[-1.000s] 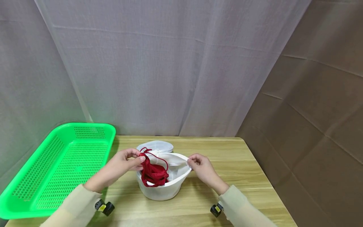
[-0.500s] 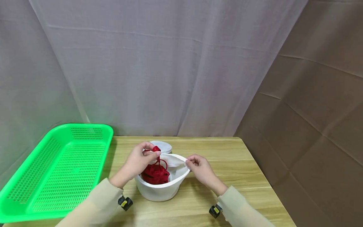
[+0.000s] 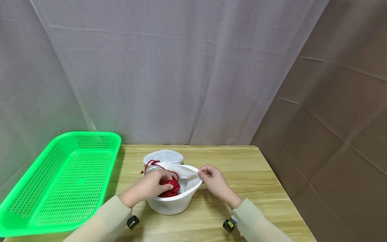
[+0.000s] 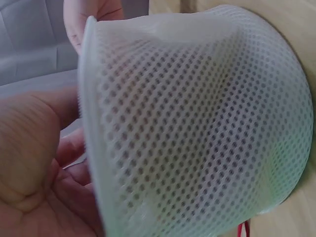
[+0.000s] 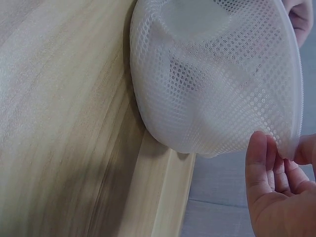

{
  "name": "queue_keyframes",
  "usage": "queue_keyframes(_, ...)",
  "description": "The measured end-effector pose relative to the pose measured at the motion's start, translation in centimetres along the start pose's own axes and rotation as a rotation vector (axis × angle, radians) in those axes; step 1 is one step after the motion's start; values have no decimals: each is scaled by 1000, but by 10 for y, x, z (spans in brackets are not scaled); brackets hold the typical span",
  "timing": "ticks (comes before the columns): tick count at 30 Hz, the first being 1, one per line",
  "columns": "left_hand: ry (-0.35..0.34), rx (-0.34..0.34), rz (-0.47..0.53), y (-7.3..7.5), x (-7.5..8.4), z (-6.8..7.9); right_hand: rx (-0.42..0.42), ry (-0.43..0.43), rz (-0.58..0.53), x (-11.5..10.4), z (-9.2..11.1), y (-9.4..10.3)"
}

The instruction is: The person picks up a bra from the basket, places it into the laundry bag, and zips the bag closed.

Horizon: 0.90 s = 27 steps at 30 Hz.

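A white mesh laundry bag (image 3: 173,205) stands upright with its zippered lid (image 3: 164,156) folded back behind it. Inside lies a bunched red cloth (image 3: 173,190) with a thin red cord (image 3: 151,162) trailing over the bag's left rim. My left hand (image 3: 151,185) reaches over that rim, thumb and fingers around the red cloth. From the left wrist view, the mesh wall hides the fingertips of the left hand (image 4: 44,163). At the right end of the opening, my right hand (image 3: 214,178) pinches the rim and draws it outward; the right wrist view shows this pinch too.
A green perforated plastic basket (image 3: 104,188) stands left on the wooden table (image 3: 242,168). Grey curtain (image 3: 151,74) hangs behind the table, and a brown cloth wall (image 3: 341,127) borders it on the right.
My left hand lifted the red cord end over the bag, let it drop over the left rim, then went down into the bag onto the red cloth. My right hand kept its pinch.
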<state>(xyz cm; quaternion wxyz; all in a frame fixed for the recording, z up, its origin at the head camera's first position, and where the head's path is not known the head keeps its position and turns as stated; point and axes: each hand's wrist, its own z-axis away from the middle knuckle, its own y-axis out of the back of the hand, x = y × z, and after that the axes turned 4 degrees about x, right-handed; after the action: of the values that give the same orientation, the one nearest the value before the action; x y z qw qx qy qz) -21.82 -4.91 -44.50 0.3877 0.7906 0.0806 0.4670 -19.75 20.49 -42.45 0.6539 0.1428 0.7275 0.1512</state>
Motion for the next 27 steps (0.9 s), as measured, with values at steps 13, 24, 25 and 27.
queue_keyframes(13, 46, 188, 98, 33, -1, -1, 8, -9, 2, 0, 1, 0)
queue_keyframes(24, 32, 372, 37, 46, -20, -2, 11, -8, 8, 1, 2, -1)
queue_keyframes(25, 43, 369, 34, 47, -23, -2, 10, -8, 7, 1, 2, -1)
queue_keyframes(27, 64, 356, 35, 47, -27, -2, 10, -6, 7, 0, 2, -1)
